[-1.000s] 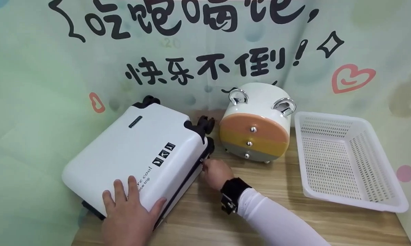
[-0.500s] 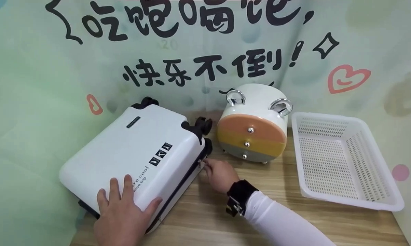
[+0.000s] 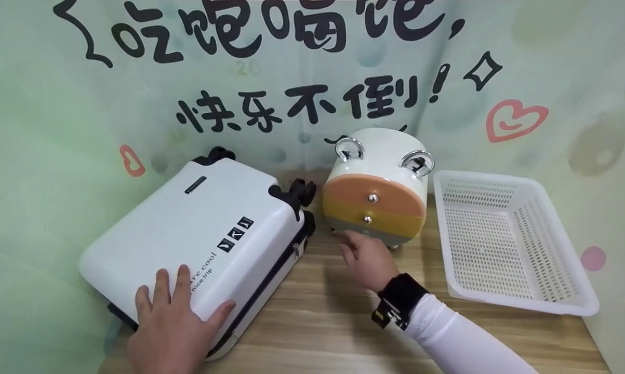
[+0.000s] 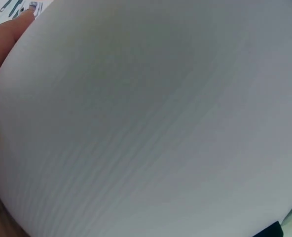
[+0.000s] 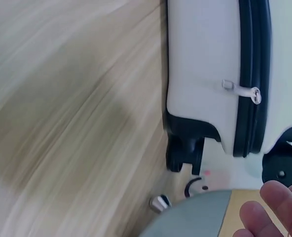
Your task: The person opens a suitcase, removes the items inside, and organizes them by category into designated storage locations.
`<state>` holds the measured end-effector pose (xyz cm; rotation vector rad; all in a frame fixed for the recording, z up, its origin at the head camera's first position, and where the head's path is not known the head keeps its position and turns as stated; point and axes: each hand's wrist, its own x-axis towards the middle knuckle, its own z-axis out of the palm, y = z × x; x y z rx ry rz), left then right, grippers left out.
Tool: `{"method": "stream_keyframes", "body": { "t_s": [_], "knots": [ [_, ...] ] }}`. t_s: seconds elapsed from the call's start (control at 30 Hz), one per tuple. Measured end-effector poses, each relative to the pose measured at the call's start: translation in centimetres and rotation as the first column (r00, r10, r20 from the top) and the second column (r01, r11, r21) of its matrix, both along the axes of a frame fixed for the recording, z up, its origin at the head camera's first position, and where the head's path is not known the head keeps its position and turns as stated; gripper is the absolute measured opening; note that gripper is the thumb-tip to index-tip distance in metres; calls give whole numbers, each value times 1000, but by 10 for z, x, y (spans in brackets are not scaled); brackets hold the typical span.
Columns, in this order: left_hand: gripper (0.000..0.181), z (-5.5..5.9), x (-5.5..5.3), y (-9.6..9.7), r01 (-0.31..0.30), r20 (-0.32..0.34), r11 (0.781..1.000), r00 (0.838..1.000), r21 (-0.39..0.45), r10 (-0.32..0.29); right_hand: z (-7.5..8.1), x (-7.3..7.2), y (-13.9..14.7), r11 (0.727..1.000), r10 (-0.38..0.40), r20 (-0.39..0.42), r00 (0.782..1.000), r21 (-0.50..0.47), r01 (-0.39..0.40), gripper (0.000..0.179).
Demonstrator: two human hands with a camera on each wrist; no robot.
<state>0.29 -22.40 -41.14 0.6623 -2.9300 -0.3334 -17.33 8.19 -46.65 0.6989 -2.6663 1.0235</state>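
Note:
A white hard-shell suitcase (image 3: 151, 223) lies on its side on the table, its black wheels toward the back. My left hand (image 3: 169, 327) rests on its lid with the fingers straight and spread; in the left wrist view the white lid (image 4: 151, 118) fills nearly everything. A metal zipper pull (image 5: 242, 92) hangs on the black zipper near the wheel end, shown in the right wrist view. Apart from the suitcase, my right hand (image 3: 370, 262) is in front of the round drawer box (image 3: 374, 210), holding nothing, fingers loosely bent. It overlaps the box's lowest drawer in the head view.
The drawer box has orange, yellow and grey drawer fronts, round silver knobs and two silver rings on top. To its right stands a white perforated plastic basket (image 3: 543, 306) on the wooden table (image 3: 302, 332). A printed cloth backdrop (image 3: 276, 67) hangs behind.
My right hand has let go of the zipper pull and moved right, away from the suitcase, to before the drawer box. The left hand stays on the lid; the head view has shifted slightly.

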Motion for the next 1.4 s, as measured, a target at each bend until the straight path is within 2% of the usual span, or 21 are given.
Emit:
{"method": "stream_keyframes", "body": {
  "t_s": [0.23, 0.53, 0.77, 0.9, 1.0, 1.1, 1.17, 1.27, 1.4],
  "knots": [
    [122, -1, -2, -8, 5, 0, 1000, 1000, 26, -5, 5, 6, 23, 999, -31, -60, 998, 14, 32, 19],
    [127, 0, -6, -24, 28, 34, 999, 999, 37, -29, 27, 10, 53, 996, -89, -94, 992, -9, 89, 25],
    [129, 4, -12, -36, 74, 48, 994, 996, 74, -78, 29, 11, 70, 991, -135, -71, 988, 11, 136, 32],
    [118, 8, -15, -31, 94, 50, 993, 994, 74, -98, 28, 10, 74, 989, -149, -55, 987, 4, 150, 33],
    [96, 12, -18, -14, 148, 19, 988, 989, 40, -149, 27, 8, 78, 987, -163, -50, 985, 8, 163, 34],
    [81, 17, -31, 14, 226, -15, 974, 974, 5, -226, 26, 6, 82, 983, -184, -58, 981, 17, 185, 36],
    [76, 19, -45, 34, 266, -23, 964, 964, -9, -266, 26, 5, 84, 979, -203, -72, 977, 19, 204, 37],
    [80, 20, -75, 58, 295, -17, 955, 955, -42, -296, 25, 4, 87, 971, -234, -90, 968, 24, 237, 39],
    [88, 17, -122, 81, 284, -23, 955, 958, -90, -287, 26, 4, 93, 960, -273, -109, 956, 32, 278, 44]
  ]
}}
